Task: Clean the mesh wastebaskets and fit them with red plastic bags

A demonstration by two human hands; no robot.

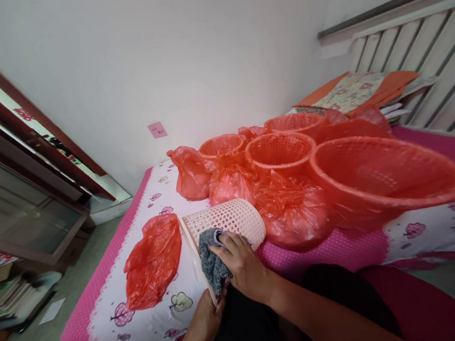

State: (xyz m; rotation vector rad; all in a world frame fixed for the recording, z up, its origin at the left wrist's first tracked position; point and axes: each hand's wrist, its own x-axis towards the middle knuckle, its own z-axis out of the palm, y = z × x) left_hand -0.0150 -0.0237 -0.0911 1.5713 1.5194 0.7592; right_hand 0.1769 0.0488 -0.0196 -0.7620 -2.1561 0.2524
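A pale pink perforated plastic basket (230, 217) lies on its side at the bed's near edge, its open rim facing left. My left hand (205, 318) grips the lower part of that rim. With my right hand (242, 264) I press a grey cloth (214, 263) against the basket near the rim, fingers closed over the cloth. Part of the basket's near side is hidden behind the cloth and my hand. Left of the basket a crumpled red plastic bag (156, 261) lies flat on the sheet.
Several baskets lined with red bags, including a large one (383, 172) at right, stand on the bed (122, 278). A filled-looking red bag (191, 175) sits by the wall. Folded cloths (360, 89) lie at the back right near a radiator (408, 54). A door (31, 206) is at left.
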